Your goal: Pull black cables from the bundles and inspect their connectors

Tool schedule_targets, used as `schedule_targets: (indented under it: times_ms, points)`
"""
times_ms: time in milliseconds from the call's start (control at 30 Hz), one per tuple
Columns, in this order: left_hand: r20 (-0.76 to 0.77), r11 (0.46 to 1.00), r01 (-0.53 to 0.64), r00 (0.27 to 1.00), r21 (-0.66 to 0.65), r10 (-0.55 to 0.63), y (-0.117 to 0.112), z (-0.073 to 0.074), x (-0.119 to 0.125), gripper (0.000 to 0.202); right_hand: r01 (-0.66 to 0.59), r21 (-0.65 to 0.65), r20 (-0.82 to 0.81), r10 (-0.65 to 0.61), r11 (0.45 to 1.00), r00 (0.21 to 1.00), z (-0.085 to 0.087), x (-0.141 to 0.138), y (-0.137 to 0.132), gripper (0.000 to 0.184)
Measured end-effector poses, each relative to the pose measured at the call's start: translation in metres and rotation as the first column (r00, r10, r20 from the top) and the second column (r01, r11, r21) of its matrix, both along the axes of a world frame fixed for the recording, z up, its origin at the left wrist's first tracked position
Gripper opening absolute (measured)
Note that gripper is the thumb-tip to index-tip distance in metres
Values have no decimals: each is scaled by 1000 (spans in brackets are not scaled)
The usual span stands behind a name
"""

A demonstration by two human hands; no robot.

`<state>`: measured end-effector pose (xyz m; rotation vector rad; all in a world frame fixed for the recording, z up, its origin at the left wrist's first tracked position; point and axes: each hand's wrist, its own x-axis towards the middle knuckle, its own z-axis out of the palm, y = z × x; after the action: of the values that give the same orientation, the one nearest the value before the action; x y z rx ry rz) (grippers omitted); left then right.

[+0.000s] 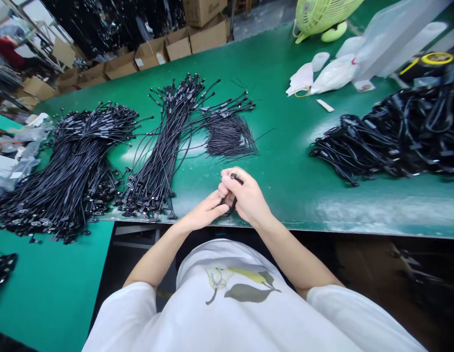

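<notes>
My right hand [245, 195] is curled round a coiled black cable [232, 203] at the near edge of the green table [285, 161]. Its black end sticks up above my fingers. My left hand [206, 211] meets it from the left, fingertips pinched on the same cable. Just beyond my hands lies a fan of thin black ties [230, 137]. A bundle of straight black cables [168, 146] stretches to the left of it, and a bigger bundle [73, 171] lies further left.
A heap of coiled black cables [395, 137] fills the right side. White plastic bags [333, 73] and a green fan [322, 14] sit at the back right. Cardboard boxes [175, 46] line the far edge. A lower teal surface [47, 288] adjoins at the left.
</notes>
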<state>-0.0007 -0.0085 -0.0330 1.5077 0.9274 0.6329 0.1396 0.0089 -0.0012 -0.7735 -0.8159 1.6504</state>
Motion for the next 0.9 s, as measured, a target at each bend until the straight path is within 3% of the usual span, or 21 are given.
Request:
schedule_targets:
  times_ms: [67, 167, 267, 333, 500, 567, 667, 800, 900]
  points:
    - [195, 987, 32, 981, -158, -1, -5, -3, 7, 47, 32, 75, 11, -33, 997, 999, 2, 3, 2, 31]
    - [432, 888, 144, 899, -436, 66, -14, -1, 18, 51, 47, 213, 175, -85, 976, 981, 3, 9, 8, 19]
    - [517, 783, 195, 837, -591, 181, -15, 6, 25, 51, 8, 270, 324, -99, 963, 941, 3, 14, 16, 13]
    - [529, 714, 230, 818, -661, 226, -13, 11, 28, 48, 0, 257, 322, -86, 966, 943, 4, 15, 20, 12]
    - [522, 657, 199, 782, -727, 341, -11, 17, 40, 30, -83, 31, 54, 81, 996, 995, 4, 13, 33, 15]
    - [523, 643, 187, 762, -742, 382, -11, 16, 44, 31, -133, -73, -59, 129, 988, 990, 2, 14, 36, 17]
    - [507, 611, 183, 756, -770, 413, -10, 11, 46, 38, -142, -128, -125, 126, 981, 984, -3, 15, 36, 21]
    - [527, 590, 236, 757, -772, 386, -13, 6, 46, 34, -148, -16, -21, 148, 989, 989, -8, 19, 33, 23]
    - [537, 614, 200, 725, -763, 431, -14, 8, 46, 24, -87, 226, 262, 26, 970, 965, -11, 32, 33, 27]
